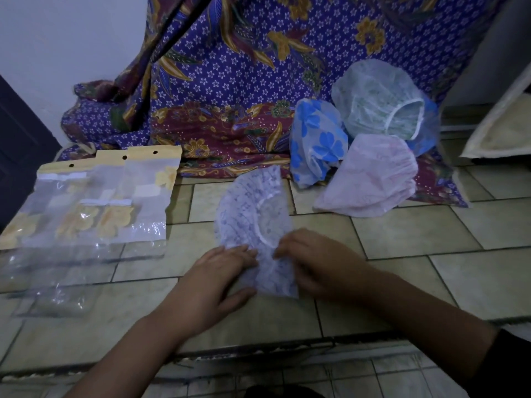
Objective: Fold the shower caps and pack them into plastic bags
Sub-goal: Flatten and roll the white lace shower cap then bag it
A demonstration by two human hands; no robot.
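patterned shower cap [253,214] laid out on the tiled bench [402,234], near end pressed down by left hand [221,271], fingers straight, other side pinched by right hand [313,262], plastic bags [94,202] spread far left, spare caps [370,179] heaped back right, pretty blurry tbh

Single head-worn wide-angle view; faces forward and down; close above left hand [218,274], right hand [313,262], tiled surface [416,234].
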